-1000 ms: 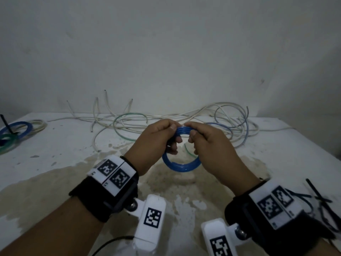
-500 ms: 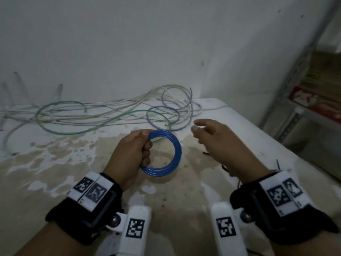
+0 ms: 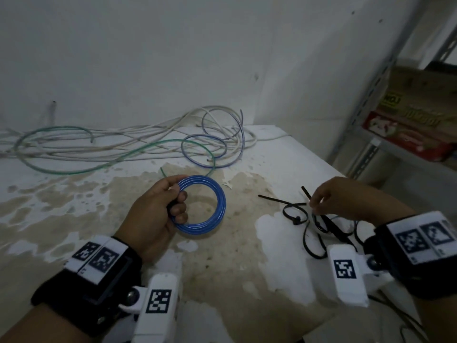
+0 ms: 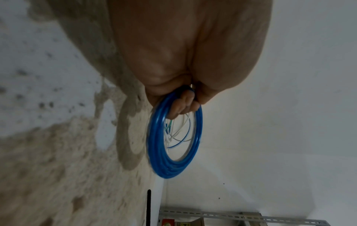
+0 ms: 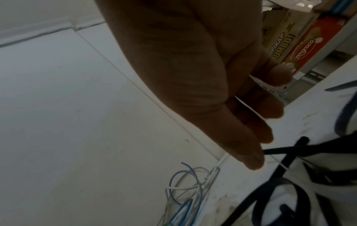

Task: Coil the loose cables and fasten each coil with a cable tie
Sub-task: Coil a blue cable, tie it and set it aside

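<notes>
The left hand (image 3: 158,211) holds the blue cable coil (image 3: 205,206) above the stained surface (image 3: 235,256), thumb on top and fingers curled through the ring, so this grip is pinching the stacked turns at one side; the left wrist view confirms the turns lie together, unfastened. The right hand (image 3: 346,201) reaches over the pile of black cable ties (image 3: 309,224) at the right of the surface, fingers bunched downward at one upright tie end; whether that grip has closed on a tie cannot be told, as the right wrist view shows the fingertips (image 5: 253,162) only just beside the strap. The remaining loose cables (image 3: 148,144) lie tangled along the wall. Risks judged from here: the ties overlap, so lifting one may drag others off the edge; the coil depends on a single pinch point, and any slackening while attention is on the ties would likely let the turns spring apart.
</notes>
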`<state>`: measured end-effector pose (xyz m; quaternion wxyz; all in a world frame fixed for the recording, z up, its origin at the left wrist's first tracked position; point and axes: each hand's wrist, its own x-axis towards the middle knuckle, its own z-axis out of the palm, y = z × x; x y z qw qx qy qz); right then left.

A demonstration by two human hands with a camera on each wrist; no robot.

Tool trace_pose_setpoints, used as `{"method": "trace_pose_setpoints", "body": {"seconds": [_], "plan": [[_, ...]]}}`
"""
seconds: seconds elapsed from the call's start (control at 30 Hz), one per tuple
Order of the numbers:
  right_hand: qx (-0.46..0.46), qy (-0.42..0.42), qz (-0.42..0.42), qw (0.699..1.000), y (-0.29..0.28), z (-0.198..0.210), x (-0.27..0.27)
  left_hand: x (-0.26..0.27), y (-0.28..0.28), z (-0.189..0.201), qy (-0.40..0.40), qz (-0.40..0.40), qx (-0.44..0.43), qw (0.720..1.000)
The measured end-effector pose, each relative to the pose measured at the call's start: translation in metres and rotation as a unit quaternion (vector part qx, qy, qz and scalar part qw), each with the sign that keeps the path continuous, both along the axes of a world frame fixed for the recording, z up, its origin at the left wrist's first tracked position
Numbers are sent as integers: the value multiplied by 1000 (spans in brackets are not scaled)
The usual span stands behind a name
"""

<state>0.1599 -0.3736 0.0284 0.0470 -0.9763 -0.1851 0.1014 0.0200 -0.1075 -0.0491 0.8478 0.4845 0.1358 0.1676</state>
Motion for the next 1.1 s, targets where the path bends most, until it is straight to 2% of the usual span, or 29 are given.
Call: {"method": "trace_pose_setpoints", "body": {"seconds": [0.13,0.3,0.43,0.67,0.8,0.87,0.93,1.0,1.03,1.1], "plan": [[-34,9,31,999,8,-11,-2,0,3,-2,-5,13,-20,1000],[-121,-14,68,990,15,-19,-1,-2,3,-3,-10,14,-28,999],[-139,3,78,987,17,-23,2,-1,4,-3,-8,16,-29,999],[-25,-37,93,995,10,-1,6,0,8,-7,-8,22,-39,999],[52,-114,112,986,17,19,2,1,9,-6,-8,38,-31,999],[145,-162,126,968,29,28,-8,1,10,-5,-16,60,-22,998],[282,-131,128,942,47,34,-24,1,12,-2,-27,86,-13,996],[452,2,127,883,69,35,-40,0,15,-1,-35,112,-15,993],[505,69,126,851,79,34,-47,0,18,0,-38,126,-18,991],[535,180,131,815,95,27,-53,-1,23,1,-44,158,-24,986]]}}
